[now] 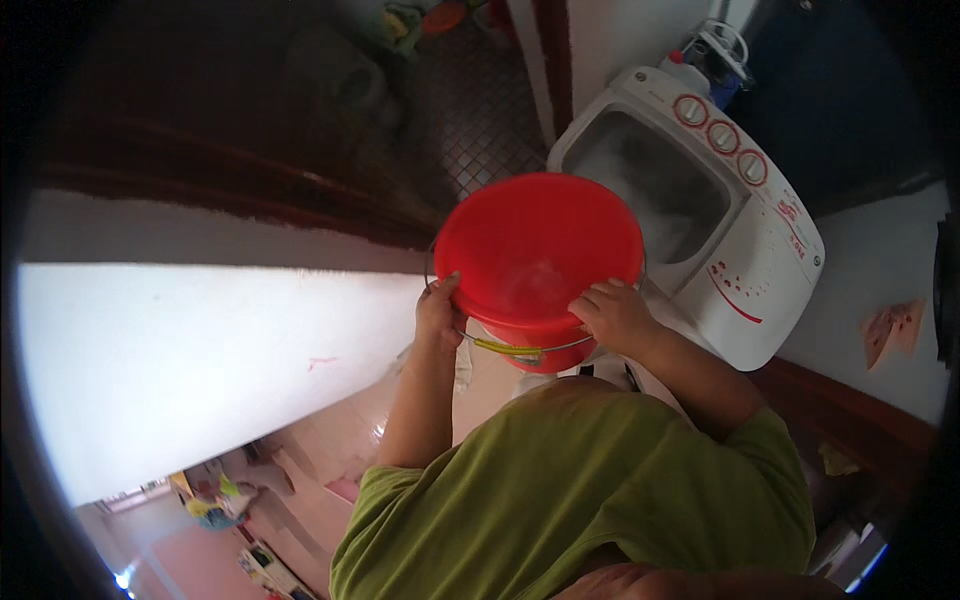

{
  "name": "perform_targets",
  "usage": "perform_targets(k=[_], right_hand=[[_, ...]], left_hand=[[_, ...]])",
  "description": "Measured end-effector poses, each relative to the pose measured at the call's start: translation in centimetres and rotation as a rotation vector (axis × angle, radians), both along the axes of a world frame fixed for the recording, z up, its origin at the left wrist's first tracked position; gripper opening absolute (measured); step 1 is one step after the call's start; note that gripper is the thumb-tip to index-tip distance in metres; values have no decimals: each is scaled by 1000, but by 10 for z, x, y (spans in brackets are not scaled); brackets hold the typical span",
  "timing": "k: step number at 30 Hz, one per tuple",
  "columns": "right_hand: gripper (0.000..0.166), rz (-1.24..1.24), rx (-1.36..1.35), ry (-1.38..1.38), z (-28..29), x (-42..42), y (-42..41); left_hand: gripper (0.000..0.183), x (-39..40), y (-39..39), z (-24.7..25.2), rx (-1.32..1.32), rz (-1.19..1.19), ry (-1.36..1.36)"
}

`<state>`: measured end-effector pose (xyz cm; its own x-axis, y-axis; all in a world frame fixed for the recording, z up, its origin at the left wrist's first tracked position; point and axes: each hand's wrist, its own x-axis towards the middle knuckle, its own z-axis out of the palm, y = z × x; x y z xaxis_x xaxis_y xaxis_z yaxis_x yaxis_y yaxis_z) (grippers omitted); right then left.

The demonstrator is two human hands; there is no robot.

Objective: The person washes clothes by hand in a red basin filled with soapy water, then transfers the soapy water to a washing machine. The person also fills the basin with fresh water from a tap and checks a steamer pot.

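Observation:
A red plastic bucket point(540, 251) is held up in front of me, its mouth towards the camera. My left hand point(441, 309) grips the rim on the left side, with the thumb over the edge. On the near right side of the rim, my right hand point(613, 315) is closed with its fingers over the edge. The wire handle with a yellow grip point(508, 349) hangs down on the near side. Just beyond the bucket to the right stands a white twin-tub washing machine point(750, 300), its tub point(660, 180) uncovered; what lies inside is blurred.
A white wall point(187, 360) runs along the left. Past the bucket is a doorway with a dark tiled floor point(480, 127). A bottle with a red cap point(684, 73) stands behind the washing machine. Several items lie on the floor at lower left.

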<state>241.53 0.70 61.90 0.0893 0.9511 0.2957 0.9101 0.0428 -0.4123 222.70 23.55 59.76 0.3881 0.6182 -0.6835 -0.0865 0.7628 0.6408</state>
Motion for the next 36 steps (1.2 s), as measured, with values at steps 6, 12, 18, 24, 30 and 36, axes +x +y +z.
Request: perform_targets(k=[6,12,18,24,30,36], right_hand=[[7,302,50,-173,12,-45,35],[8,224,-39,-208,44,-28,15],[7,188,100,-208,49,-30,45],[10,208,65,-150,19,-37,5],[19,4,144,-35,2,-18,-20],[26,-34,125,169,-21,-20,-25]], left_hand=[[42,-104,-36,-32,-166,151,-98],[36,-68,-54,-35,-247,208,-147],[29,-60,-15,16,-66,190,-202],[27,-76,-54,2,-79,226,-133],[21,-22,-41,20,93,87,-116],[10,7,-33,71,250,27,-19]])
